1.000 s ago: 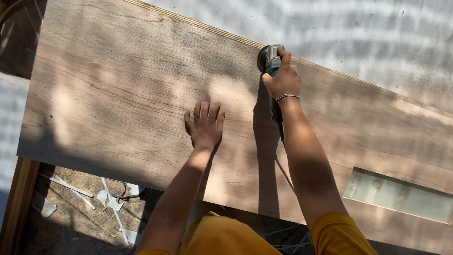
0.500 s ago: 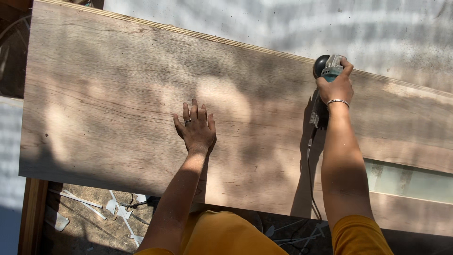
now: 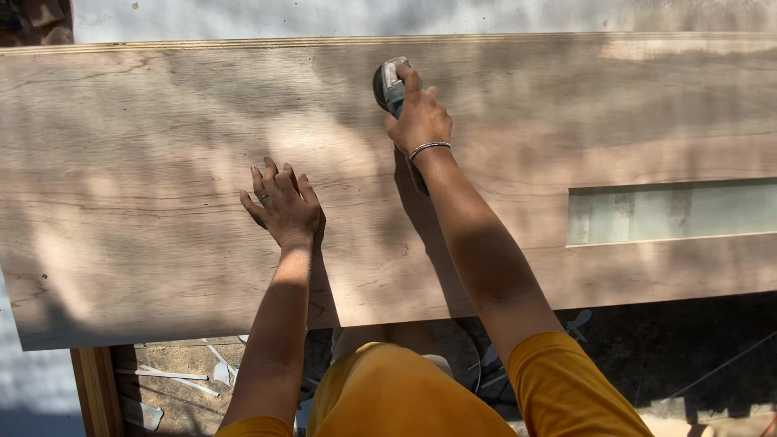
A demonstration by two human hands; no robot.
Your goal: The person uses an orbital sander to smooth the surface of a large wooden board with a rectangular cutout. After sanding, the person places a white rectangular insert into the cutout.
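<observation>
Sanding tool (image 3: 391, 84), small handheld w/ a dark round disc, is sitting near the far edge of a big wooden door panel (image 3: 146, 186) that's lying flat. Right hand (image 3: 421, 121) is closing its grip around the tool body, index finger lying along the top, prob. to press the disc flat and steer it. Tool body is trailing back under the wrist, which is wearing a thin bracelet (image 3: 429, 147). Left hand (image 3: 283, 202) is resting palm-down on the panel, fingers spread, gripping nothing, apparently bracing the board and the body while leaning over. Glazed rectangular slot (image 3: 672, 212) is lying to the right, well apart from both hands. Pale offcut scraps (image 3: 174, 376) are lying on the ground below the near edge.
</observation>
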